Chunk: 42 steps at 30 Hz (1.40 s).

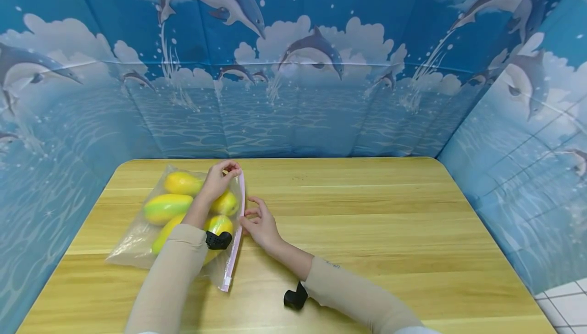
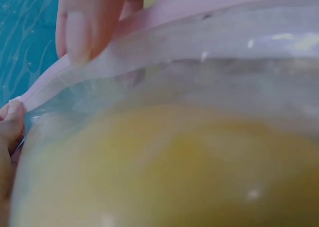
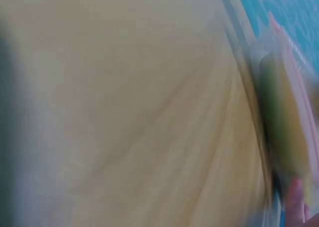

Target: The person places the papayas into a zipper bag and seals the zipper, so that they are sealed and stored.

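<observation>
A clear zip bag (image 1: 133, 247) with a pink zip strip (image 1: 236, 245) lies on the table's left side. Inside it are several yellow mangoes (image 1: 168, 208), some tinged green. My left hand (image 1: 217, 181) reaches over the bag and pinches the strip near its far end. Partway along the strip, my right hand (image 1: 262, 228) pinches the edge between thumb and fingers. A white slider (image 1: 227, 281) sits at the strip's near end. Fingers hold the pink edge (image 2: 209, 5) in the left wrist view, above a blurred mango (image 2: 164, 167). The right wrist view catches the bag's edge (image 3: 301, 95) at far right.
The wooden table (image 1: 367, 232) extends to the right of the bag. A blue dolphin-print curtain (image 1: 293, 109) hangs behind and at both sides. Black wrist devices (image 1: 295, 296) are strapped to both forearms.
</observation>
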Each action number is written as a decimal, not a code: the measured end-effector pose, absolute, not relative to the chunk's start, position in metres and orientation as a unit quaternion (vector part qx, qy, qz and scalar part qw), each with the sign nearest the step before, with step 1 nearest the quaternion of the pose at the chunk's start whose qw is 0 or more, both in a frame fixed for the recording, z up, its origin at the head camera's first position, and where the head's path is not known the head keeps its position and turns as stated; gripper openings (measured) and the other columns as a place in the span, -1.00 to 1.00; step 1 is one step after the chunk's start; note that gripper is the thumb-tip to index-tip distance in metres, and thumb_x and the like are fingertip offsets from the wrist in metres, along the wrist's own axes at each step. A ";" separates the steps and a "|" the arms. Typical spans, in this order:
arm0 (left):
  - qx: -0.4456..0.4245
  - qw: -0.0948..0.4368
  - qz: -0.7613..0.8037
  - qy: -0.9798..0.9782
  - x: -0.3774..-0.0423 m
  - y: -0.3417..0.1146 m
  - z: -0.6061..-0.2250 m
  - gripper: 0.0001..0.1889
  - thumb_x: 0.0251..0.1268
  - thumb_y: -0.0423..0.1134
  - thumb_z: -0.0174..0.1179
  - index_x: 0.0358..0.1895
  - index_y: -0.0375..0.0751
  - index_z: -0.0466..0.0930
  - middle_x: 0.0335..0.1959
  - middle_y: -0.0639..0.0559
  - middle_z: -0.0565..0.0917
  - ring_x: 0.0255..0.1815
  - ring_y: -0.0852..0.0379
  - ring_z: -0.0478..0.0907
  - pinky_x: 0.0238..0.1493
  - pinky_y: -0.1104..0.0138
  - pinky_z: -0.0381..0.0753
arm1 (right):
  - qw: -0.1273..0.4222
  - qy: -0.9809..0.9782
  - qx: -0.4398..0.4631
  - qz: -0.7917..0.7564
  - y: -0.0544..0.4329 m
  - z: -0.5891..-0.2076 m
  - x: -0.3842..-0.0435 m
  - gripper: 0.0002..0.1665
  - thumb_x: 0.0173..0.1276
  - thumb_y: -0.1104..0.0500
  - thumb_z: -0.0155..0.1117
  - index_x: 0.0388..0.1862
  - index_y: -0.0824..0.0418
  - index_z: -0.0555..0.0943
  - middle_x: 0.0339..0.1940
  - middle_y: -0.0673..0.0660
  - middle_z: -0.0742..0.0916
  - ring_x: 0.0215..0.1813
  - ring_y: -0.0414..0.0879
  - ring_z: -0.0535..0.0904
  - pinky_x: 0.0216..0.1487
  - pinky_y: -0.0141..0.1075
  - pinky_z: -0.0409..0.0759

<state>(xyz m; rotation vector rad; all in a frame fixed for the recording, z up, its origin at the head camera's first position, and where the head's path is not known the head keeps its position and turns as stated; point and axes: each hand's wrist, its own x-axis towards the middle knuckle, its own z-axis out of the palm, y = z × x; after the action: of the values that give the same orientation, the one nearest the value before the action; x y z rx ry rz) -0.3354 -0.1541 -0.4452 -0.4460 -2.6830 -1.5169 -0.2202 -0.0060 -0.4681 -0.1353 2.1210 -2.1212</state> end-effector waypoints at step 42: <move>-0.040 -0.076 -0.410 -0.908 -0.280 -0.297 -0.411 -0.10 0.21 0.03 0.13 0.43 -0.32 -0.20 0.32 -0.52 -0.07 0.23 -0.52 -0.01 0.12 -0.31 0.21 | 0.089 0.689 -0.002 -0.720 -0.019 -0.491 -0.238 -0.23 0.12 0.37 0.29 0.32 0.16 0.26 -0.24 0.23 0.57 -0.48 -0.14 0.61 -0.55 -0.30 0.69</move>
<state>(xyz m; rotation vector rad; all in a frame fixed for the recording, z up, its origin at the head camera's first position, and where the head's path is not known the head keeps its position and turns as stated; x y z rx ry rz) -0.2801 -0.2974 -0.4109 -0.1310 -3.0003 -1.3531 -0.2375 -0.0187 -0.4909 -0.0058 2.0493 -2.1414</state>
